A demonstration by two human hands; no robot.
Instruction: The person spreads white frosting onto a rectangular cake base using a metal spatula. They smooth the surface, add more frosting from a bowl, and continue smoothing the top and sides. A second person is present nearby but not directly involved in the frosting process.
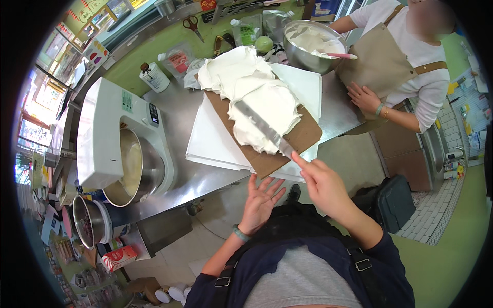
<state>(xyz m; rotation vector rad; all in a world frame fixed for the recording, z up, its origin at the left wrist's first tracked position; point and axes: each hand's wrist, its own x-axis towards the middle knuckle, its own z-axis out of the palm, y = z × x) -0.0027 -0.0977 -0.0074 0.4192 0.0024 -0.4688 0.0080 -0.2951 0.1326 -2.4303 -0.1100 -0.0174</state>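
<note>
My right hand (321, 184) grips the handle of a long metal spatula (265, 129), whose blade lies across white cream (269, 104). The cream is spread thickly over a brown board (227, 123), which rests at a slant on white flat boxes or boards (208, 140) on the steel table. My left hand (262, 200) is palm up with fingers apart, just below the near edge of the board, and holds nothing. Beyond the board stands a steel bowl (306, 63) of white cream with a pink-handled spatula (341, 56) in it.
A white stand mixer (104, 127) with a steel bowl stands at the left of the steel table (173, 104). A person in an apron (385, 57) stands at the right beside the cream bowl. Pouches, a white bottle (156, 77) and scissors (192, 26) lie along the back.
</note>
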